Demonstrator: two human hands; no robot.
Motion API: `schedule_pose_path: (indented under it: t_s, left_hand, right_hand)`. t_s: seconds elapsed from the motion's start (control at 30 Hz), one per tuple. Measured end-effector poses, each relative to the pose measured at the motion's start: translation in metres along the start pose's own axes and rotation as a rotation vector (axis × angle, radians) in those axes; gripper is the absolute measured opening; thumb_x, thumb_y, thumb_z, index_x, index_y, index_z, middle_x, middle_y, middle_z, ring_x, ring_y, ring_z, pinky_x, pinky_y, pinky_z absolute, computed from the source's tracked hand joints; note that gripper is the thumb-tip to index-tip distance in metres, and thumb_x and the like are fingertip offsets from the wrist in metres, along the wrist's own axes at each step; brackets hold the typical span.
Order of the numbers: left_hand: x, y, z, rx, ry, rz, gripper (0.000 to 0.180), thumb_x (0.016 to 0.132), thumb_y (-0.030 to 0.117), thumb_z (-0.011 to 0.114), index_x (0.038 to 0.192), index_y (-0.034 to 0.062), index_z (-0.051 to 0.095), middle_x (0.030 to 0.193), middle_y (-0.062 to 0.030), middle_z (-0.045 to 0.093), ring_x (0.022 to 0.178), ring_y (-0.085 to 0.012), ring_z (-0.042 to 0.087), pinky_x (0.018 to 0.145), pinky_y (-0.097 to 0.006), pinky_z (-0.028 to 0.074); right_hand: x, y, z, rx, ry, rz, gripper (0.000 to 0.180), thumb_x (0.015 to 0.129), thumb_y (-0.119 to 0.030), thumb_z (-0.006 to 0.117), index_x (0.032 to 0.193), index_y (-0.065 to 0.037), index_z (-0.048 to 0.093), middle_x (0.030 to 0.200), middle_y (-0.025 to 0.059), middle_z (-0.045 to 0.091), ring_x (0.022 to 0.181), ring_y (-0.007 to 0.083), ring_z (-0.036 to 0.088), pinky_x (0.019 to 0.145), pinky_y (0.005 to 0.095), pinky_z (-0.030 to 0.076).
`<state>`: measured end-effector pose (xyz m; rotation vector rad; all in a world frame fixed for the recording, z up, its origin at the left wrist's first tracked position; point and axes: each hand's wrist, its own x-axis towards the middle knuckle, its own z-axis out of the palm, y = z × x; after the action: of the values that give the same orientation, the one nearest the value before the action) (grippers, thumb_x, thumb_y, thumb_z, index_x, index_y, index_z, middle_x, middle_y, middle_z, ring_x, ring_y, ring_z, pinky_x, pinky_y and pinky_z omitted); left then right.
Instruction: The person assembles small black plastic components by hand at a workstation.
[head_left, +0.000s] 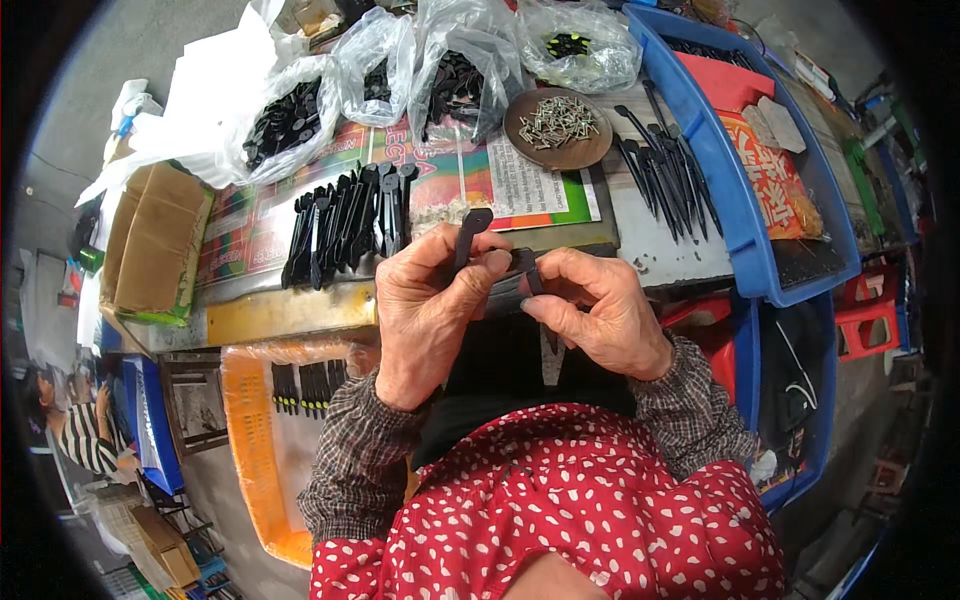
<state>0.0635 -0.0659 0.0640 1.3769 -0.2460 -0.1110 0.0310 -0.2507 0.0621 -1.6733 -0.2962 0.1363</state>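
Note:
My left hand point(428, 305) is closed around a flat black plastic piece point(474, 228) with a rounded end, which sticks up between thumb and fingers. Facing it, my right hand point(605, 305) pinches another small black plastic part point(531, 272). The two parts are close together in front of my body; whether they touch is hidden by my fingers. On the table beyond, a row of black plastic pieces point(350, 220) lies to the left. To the right is a bunch of long pointed black stakes point(672, 175). A brown dish point(518, 125) of small metal screws point(560, 121) sits between them.
Plastic bags point(462, 85) of black parts line the table's far side. A brown cardboard box point(160, 240) stands at left. A blue tray point(735, 215) borders the right. Below the edge, an orange basket point(250, 450) holds black pieces with yellow ends. Another person point(88, 430) is far left.

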Motion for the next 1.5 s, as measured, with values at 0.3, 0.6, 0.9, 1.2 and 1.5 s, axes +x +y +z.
schedule_pose_path:
  t_s: [0.3, 0.6, 0.9, 1.2, 1.5]
  left_hand:
    - [-0.006, -0.001, -0.004, -0.064, -0.011, -0.115, 0.013, 0.086, 0.005, 0.072, 0.098, 0.0014, 0.069, 0.081, 0.0048, 0.061, 0.065, -0.0005, 0.048, 0.053, -0.017, 0.036]
    - [-0.007, -0.003, -0.002, -0.035, -0.037, -0.108, 0.015, 0.085, 0.005, 0.071, 0.100, 0.0010, 0.068, 0.072, 0.0057, 0.058, 0.053, -0.0002, 0.042, 0.045, -0.017, 0.028]
    - [-0.014, -0.009, 0.002, 0.070, 0.017, -0.022, 0.013, 0.088, 0.004, 0.067, 0.100, -0.0001, 0.067, 0.073, 0.0054, 0.058, 0.058, -0.0010, 0.045, 0.051, -0.017, 0.035]
    - [-0.015, -0.015, 0.001, 0.111, 0.005, -0.027, 0.012, 0.089, 0.003, 0.066, 0.100, -0.0005, 0.067, 0.070, 0.0055, 0.057, 0.057, -0.0016, 0.045, 0.051, -0.018, 0.035]
    - [-0.019, -0.020, -0.005, -0.024, -0.007, -0.129, 0.017, 0.088, 0.006, 0.069, 0.103, -0.0001, 0.066, 0.073, 0.0046, 0.059, 0.057, -0.0019, 0.047, 0.048, -0.018, 0.033]
  right_hand:
    - [-0.003, 0.008, 0.004, -0.009, -0.033, -0.015, 0.019, 0.088, -0.009, 0.067, 0.100, 0.004, 0.060, 0.076, 0.0016, 0.056, 0.063, 0.0045, 0.050, 0.054, 0.0229, 0.042]
    - [-0.005, 0.009, 0.005, 0.006, -0.064, 0.039, 0.020, 0.089, -0.011, 0.067, 0.098, 0.004, 0.060, 0.076, 0.0014, 0.056, 0.064, 0.0042, 0.049, 0.055, 0.0229, 0.042]
    - [-0.009, 0.012, 0.010, 0.035, -0.048, 0.059, 0.019, 0.089, -0.009, 0.067, 0.099, 0.005, 0.060, 0.077, 0.0011, 0.057, 0.065, 0.0030, 0.051, 0.055, 0.0218, 0.043]
    - [-0.015, 0.017, 0.015, 0.061, -0.034, 0.111, 0.016, 0.089, -0.005, 0.067, 0.098, 0.005, 0.060, 0.075, -0.0009, 0.056, 0.063, 0.0026, 0.050, 0.052, 0.0207, 0.043]
    - [-0.019, 0.017, 0.022, 0.233, -0.054, 0.255, 0.013, 0.091, -0.006, 0.064, 0.099, 0.002, 0.058, 0.072, -0.0032, 0.054, 0.054, 0.0003, 0.045, 0.045, 0.0183, 0.036]
